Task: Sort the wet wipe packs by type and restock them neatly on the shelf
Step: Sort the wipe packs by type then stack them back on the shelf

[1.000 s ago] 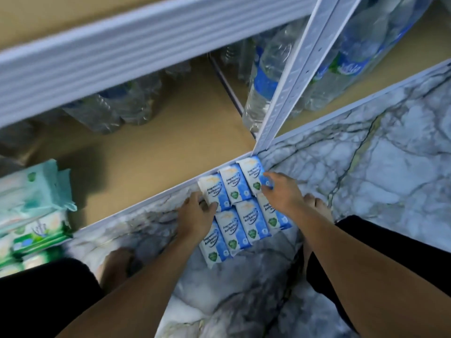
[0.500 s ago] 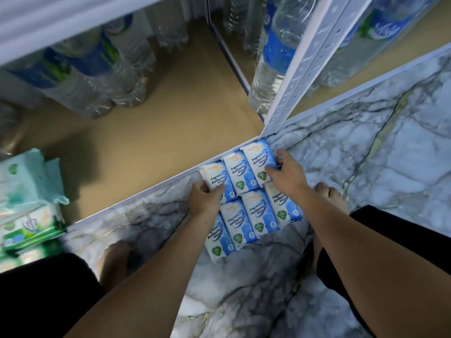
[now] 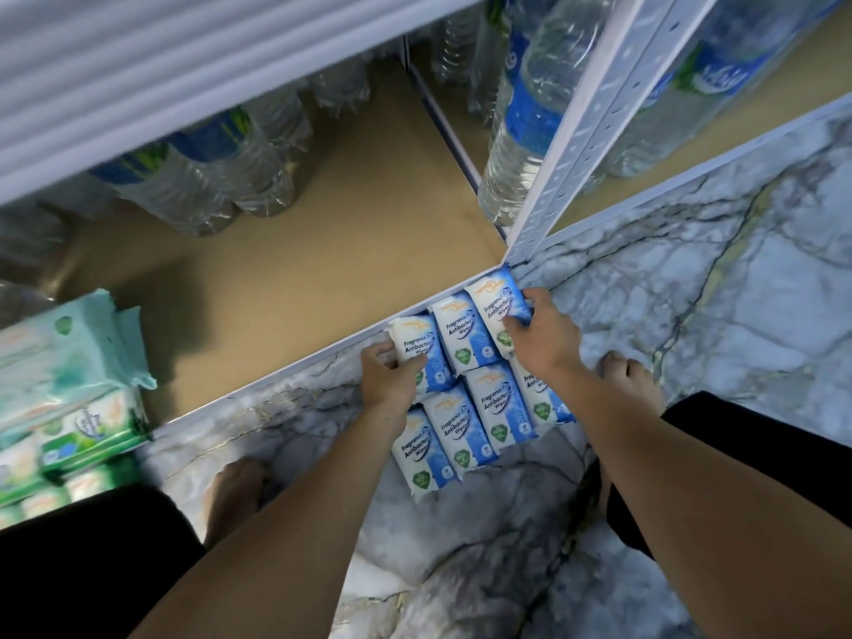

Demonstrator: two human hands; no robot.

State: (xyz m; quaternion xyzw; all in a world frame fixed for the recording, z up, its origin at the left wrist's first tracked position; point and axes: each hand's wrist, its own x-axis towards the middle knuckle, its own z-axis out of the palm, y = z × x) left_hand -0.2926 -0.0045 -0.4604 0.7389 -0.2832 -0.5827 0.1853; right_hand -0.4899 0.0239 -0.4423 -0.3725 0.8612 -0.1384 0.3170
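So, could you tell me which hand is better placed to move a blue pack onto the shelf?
Probably the left hand: its antibacterial wipes pack borders open shelf board, while the right hand grips the corner pack beside the upright post.

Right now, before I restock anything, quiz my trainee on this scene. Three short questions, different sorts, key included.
1. True or false: the blue wipe packs lie in one single row.
2. What stands at the back of the shelf? A) water bottles B) tins C) cartons
3. Which hand grips the pack nearest the white upright?
Key: 1 false, two rows; 2 A; 3 the right hand; the left hand grips that row's other end.
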